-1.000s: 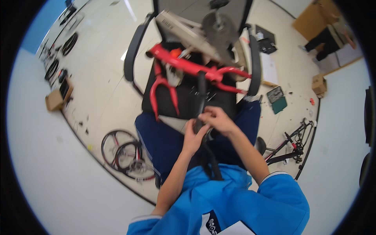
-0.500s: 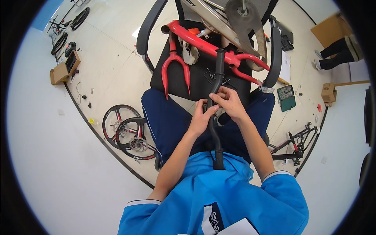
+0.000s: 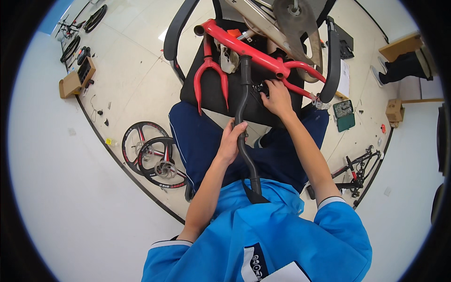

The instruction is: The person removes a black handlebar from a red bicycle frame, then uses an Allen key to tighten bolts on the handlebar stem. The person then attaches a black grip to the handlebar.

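Note:
A black bicycle handlebar (image 3: 243, 101) with a grip at its upper end stretches from my shirt up to the chair. Wrapped round its middle is my left hand (image 3: 229, 143). My right hand (image 3: 278, 98) is over the black chair seat (image 3: 251, 109), fingers bent down among small dark tools (image 3: 260, 88) that look like hex keys. What those fingers pinch is hidden. Just beyond lie a red bicycle frame (image 3: 237, 46) and a red fork (image 3: 210, 68) pointing toward me. A pale frame with a round grey chain guard (image 3: 293, 23) rests over the seat's far part.
Chair armrests (image 3: 333, 63) rise on both sides. Two spoked wheels (image 3: 162, 162) lie on the floor at left, and a black bicycle frame (image 3: 357, 174) at right. A green case of small parts (image 3: 345, 117) is open beyond my right knee. A person's legs (image 3: 404, 70) show far right.
My right hand has left the handlebar and reached forward to the tools on the seat. The handlebar's upper end has swung left, with my left hand still round it.

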A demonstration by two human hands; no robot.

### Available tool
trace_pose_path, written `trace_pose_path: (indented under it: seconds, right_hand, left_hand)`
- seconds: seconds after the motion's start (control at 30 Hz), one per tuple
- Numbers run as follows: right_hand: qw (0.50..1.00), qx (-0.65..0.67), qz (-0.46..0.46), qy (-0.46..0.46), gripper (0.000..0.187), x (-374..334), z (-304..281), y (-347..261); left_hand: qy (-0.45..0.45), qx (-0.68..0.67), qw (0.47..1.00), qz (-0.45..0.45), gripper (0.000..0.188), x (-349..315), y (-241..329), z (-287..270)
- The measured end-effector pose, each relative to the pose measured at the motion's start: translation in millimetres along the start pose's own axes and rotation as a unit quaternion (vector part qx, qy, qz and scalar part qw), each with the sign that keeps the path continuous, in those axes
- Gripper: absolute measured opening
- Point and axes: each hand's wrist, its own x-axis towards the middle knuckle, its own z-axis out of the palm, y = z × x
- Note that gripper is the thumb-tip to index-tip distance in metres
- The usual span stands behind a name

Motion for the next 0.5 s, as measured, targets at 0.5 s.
trace_pose_path:
  seconds: [0.5]
  right_hand:
    - [0.9, 0.375, -0.145, -0.166, 0.043, -12, -130, -71]
  left_hand:
    - [-0.078, -0.002, 0.996, -0.049, 0.031, 1, 12, -8]
